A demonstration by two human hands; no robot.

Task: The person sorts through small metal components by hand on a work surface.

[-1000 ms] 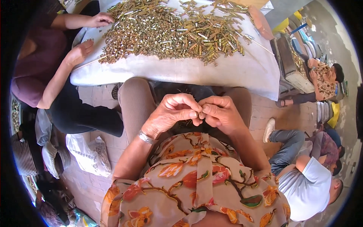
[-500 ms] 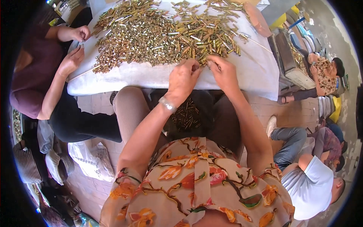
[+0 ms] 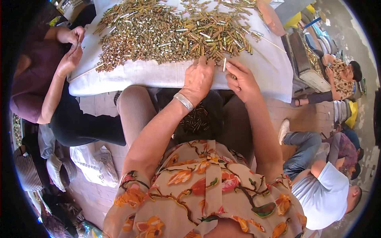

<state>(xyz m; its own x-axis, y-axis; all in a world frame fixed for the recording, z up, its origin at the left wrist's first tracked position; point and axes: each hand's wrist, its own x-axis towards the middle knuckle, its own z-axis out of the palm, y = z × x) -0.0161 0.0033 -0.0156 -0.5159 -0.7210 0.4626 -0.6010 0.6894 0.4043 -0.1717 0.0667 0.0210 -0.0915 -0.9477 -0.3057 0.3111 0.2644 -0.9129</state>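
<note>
A big heap of small metal parts lies on the white-covered table. Small ring-like nuts point(image 3: 135, 45) make up its left side, and slim brass-coloured metal tubes point(image 3: 222, 29) its right. At the heap's near edge, my left hand point(image 3: 199, 75) has its fingers curled down among the parts; its fingertips are hidden. Just right of it, my right hand point(image 3: 241, 77) pinches a short shiny metal tube point(image 3: 224, 64), which stands upright between thumb and forefinger. Between my knees, a dark container point(image 3: 170, 105) holds many slim metal pieces point(image 3: 196, 119).
The white cloth point(image 3: 131, 81) hangs over the table's near edge. At the left, a co-worker's hands point(image 3: 71, 53) are close together beside the cloth. A white plastic bag point(image 3: 95, 164) sits on the floor. Other people sit at the right, near a wooden box point(image 3: 307, 59).
My right hand has drawn back slightly right, and a shiny tube now shows in its pinch. My left hand has turned, its back upward, and shifted right. The co-worker's hands have come together.
</note>
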